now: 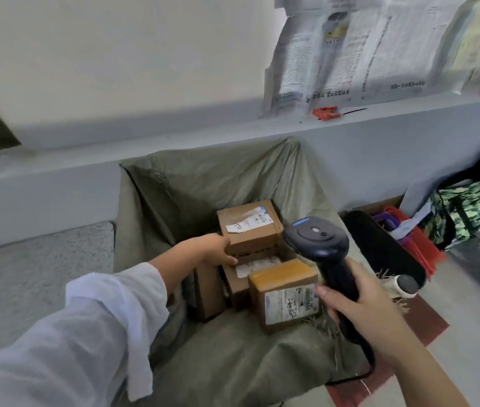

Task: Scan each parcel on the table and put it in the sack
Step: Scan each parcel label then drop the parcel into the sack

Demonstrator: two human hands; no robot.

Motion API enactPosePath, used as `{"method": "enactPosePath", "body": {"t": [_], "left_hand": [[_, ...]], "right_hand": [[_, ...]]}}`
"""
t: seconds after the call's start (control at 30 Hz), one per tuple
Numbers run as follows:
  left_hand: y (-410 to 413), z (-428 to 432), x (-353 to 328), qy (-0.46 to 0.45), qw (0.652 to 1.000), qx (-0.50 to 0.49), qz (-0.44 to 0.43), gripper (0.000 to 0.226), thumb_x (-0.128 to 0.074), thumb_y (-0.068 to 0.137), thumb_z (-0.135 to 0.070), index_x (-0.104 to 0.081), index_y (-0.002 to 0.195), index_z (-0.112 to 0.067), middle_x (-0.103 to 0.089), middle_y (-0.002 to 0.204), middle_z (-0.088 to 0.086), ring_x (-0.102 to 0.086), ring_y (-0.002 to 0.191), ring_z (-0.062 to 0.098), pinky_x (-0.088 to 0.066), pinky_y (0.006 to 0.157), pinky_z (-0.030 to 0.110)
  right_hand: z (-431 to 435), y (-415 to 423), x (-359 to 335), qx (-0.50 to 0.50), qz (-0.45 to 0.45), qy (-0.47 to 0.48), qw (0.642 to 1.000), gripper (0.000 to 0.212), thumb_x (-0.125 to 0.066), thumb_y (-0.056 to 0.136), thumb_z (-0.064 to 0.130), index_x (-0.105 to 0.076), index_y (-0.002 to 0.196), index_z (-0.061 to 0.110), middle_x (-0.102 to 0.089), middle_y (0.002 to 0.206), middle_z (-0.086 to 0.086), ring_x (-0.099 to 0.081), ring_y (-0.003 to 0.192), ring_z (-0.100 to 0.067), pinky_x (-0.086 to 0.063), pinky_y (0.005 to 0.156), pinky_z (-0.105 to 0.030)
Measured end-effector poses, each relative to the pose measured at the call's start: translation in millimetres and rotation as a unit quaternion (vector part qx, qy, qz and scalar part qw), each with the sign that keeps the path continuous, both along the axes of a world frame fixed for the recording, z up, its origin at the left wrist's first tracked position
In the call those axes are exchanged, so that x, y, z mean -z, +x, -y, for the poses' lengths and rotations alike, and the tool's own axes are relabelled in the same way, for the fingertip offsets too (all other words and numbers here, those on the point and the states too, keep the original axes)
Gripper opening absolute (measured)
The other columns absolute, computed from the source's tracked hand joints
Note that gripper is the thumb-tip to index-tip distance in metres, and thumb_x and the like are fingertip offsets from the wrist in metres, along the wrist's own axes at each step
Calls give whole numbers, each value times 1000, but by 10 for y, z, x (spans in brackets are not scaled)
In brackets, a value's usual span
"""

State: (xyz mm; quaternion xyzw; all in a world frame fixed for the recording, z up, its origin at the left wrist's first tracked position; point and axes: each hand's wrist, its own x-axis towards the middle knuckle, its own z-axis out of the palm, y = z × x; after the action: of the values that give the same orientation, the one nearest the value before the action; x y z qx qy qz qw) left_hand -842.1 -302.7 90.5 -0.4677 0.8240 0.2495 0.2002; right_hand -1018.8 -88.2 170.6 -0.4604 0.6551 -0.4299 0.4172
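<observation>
An open olive-green sack (203,183) stands against the wall and holds several brown cardboard parcels. My left hand (216,249) reaches into the sack and grips the near side of the top parcel (249,226), which bears a white label. A parcel with yellow tape and a printed label (287,292) lies at the front right of the pile. My right hand (359,304) grips the handle of a black barcode scanner (319,239), held above the sack's right edge with its head pointing away from me.
A grey ledge (232,133) runs behind the sack, with newspaper (350,48) taped above it. A black bin (379,245), red baskets (421,245) and a patterned bag (468,210) crowd the floor at right. A red mat (426,318) lies under the sack.
</observation>
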Motion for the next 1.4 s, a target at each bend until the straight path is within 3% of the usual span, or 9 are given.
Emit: {"method": "enactPosePath", "body": {"t": [0.1,0.23,0.5,0.7,0.83,0.93,1.07,1.4], "left_hand": [[184,-383,-292,-51,998,-20,-28,73,-54,92,-44,-19,149,-14,-37,144,13,-42,129,26,-37,103,32],[526,-1017,-538,-133,986,-58,-75,65,-53,92,-44,-29,145,-16,-39,142,8,-42,128,25,-39,103,38],[1491,-2144,-863,-283,926,-206,-142,56,-53,93,-41,-38,141,-18,-39,142,3,-40,128,20,-39,101,34],[2318,-2822,-903,-309,892,-309,-113,55,-50,94,-42,-37,142,-19,-37,145,0,-39,130,17,-38,104,33],[2864,-3247,-870,-310,871,-371,-88,56,-49,95,-43,-34,144,-20,-35,147,0,-38,132,18,-39,103,34],[3366,-3620,-841,-311,853,-412,-73,56,-48,95,-44,-34,144,-20,-35,146,-1,-39,130,17,-39,102,31],[4043,-4152,-819,-296,846,-441,-57,56,-48,95,-43,-34,144,-20,-34,147,-1,-39,130,15,-39,102,31],[5597,-5146,-758,-298,818,-491,-39,54,-49,95,-42,-35,143,-20,-36,145,-4,-37,131,11,-35,99,23]], "right_hand": [[-107,37,0,-41,-3,-9,999,16,-62,85,3,-53,94,13,-56,52,9,-49,46,-7,-41,47,-14],[-273,153,5,-93,-3,-16,996,20,-64,85,8,-55,95,22,-59,60,7,-51,49,-8,-44,51,-17],[-428,768,-125,-230,-13,-49,972,15,-64,84,2,-55,91,13,-57,55,4,-49,46,-9,-43,46,-23],[-538,1435,-237,-335,-47,-76,938,12,-65,84,9,-56,89,14,-54,52,4,-51,47,-7,-43,50,-14],[-628,1952,-265,-376,-47,-72,923,15,-66,85,14,-55,90,23,-54,51,2,-51,48,-8,-44,55,-27],[-752,2475,-251,-409,-47,-70,909,17,-66,85,15,-55,93,26,-54,50,2,-50,46,-7,-41,55,-25],[-1019,3232,-168,-435,-26,-58,898,18,-66,84,10,-55,97,19,-54,54,4,-48,44,-6,-41,47,-17],[-1604,4943,-125,-473,-1,-61,879,15,-64,85,9,-56,95,16,-53,50,4,-49,44,-7,-42,51,-24]]}}
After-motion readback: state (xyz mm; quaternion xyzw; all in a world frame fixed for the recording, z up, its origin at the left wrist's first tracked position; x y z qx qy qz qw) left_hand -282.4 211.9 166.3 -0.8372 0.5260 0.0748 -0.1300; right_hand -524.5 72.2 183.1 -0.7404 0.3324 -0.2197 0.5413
